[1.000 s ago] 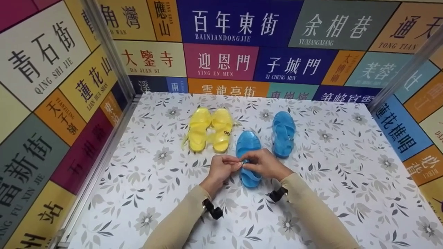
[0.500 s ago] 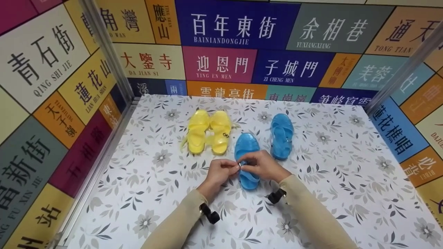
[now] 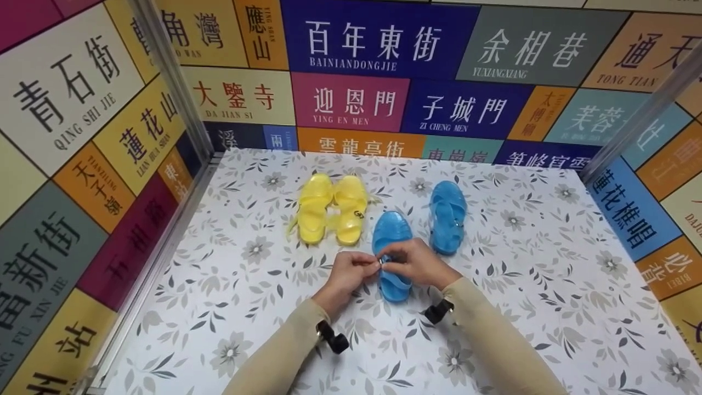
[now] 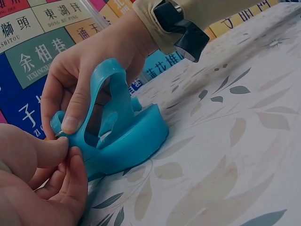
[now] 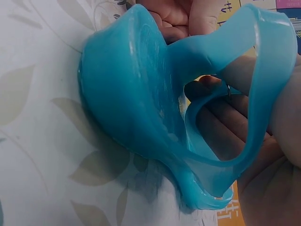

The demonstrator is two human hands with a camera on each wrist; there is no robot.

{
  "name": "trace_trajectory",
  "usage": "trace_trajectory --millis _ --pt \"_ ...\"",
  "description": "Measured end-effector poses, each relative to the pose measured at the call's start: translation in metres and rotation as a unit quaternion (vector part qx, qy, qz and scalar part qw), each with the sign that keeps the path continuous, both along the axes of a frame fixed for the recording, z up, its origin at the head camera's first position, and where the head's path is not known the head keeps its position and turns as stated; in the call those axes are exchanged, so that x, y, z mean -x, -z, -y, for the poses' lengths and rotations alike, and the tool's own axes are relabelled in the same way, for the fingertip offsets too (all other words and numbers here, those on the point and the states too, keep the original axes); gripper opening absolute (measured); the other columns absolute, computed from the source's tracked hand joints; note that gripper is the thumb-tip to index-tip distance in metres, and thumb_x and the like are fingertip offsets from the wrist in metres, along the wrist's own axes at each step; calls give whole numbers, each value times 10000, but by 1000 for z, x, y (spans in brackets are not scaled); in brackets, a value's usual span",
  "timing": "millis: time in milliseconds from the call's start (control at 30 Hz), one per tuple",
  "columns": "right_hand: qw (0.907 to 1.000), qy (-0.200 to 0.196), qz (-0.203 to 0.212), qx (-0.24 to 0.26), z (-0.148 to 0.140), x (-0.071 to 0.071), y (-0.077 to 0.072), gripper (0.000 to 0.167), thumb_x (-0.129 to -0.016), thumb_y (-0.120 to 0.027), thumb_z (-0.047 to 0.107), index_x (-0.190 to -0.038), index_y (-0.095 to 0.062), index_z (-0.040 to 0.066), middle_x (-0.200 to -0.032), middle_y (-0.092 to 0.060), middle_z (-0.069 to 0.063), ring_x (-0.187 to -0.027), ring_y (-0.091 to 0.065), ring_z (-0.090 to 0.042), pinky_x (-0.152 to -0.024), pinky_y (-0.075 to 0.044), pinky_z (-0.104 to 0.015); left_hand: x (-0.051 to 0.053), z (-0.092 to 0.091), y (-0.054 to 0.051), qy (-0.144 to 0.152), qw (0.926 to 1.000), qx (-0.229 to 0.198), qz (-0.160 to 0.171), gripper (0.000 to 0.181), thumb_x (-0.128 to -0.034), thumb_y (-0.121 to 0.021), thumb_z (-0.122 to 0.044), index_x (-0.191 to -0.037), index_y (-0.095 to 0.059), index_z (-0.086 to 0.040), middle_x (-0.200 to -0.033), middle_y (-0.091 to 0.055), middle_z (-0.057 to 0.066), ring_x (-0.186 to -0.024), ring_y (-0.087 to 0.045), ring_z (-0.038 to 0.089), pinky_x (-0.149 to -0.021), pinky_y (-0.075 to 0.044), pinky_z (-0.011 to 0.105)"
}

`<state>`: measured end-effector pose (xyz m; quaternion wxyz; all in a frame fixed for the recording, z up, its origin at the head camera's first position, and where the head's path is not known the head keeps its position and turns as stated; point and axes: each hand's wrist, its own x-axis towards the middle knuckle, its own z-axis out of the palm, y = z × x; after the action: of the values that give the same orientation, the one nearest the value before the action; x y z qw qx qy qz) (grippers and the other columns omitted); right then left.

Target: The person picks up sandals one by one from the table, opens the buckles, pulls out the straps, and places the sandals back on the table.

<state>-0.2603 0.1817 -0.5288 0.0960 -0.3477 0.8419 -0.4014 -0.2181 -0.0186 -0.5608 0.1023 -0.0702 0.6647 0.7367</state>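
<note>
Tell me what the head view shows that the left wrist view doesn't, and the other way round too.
Only the head view shows the yellow sandals, the far blue sandal and the left sleeve.

Only the left wrist view shows the wall lettering "DONG HU PING", at the top.

Both share the near blue sandal, the left hand and right hand pinching at its strap, and the floral tabletop.
</note>
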Motion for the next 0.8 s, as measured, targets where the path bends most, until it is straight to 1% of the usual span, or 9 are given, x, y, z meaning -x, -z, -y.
trace_trajectory --millis 233,400,500,633,733,800 --pt "10000 7 19 4 1 -1 -1 184 -959 -784 167 -1142 -800 151 -1107 -782 29 -987 -717 -137 -876 -594 -310 0 2 -2 32 9997 167 -184 108 -888 -798 1 -987 -794 43 -851 -759 51 -728 -690 113 -685 -590 242" --pt "9999 -70 -61 41 2 -1 -1 172 -955 -788 145 -1126 -802 146 -1066 -785 27 -919 -705 -124 -822 -580 -283 -1 4 -5 71 9991 207 -358 93 -882 -798 12 -964 -795 56 -820 -754 39 -720 -681 95 -678 -576 223" --pt "9999 -82 -75 30 2 -1 -1 172 -956 -789 151 -1128 -802 153 -1054 -783 35 -887 -693 -111 -794 -567 -265 -2 4 -5 64 9987 251 -447 78 -884 -794 16 -951 -792 54 -806 -750 26 -726 -683 93 -684 -580 225" --pt "10000 -81 -39 10 2 -1 0 189 -955 -789 149 -1143 -801 143 -1069 -785 27 -897 -701 -110 -794 -573 -264 -2 4 -3 46 9994 150 -308 89 -896 -783 16 -983 -788 38 -818 -758 34 -737 -699 104 -698 -597 241" --pt "10000 -50 -1 0 1 -1 1 198 -950 -792 143 -1148 -799 134 -1073 -786 22 -905 -711 -116 -799 -580 -266 -2 5 -3 22 9998 -8 -184 124 -893 -780 28 -1017 -784 36 -839 -768 60 -743 -711 119 -708 -609 251" --pt "10000 -30 8 1 1 -1 0 202 -948 -794 149 -1150 -798 134 -1076 -786 23 -914 -716 -116 -808 -583 -266 -2 5 -3 -8 9998 -53 -210 145 -883 -785 38 -1028 -779 49 -847 -773 80 -743 -716 124 -708 -613 254"
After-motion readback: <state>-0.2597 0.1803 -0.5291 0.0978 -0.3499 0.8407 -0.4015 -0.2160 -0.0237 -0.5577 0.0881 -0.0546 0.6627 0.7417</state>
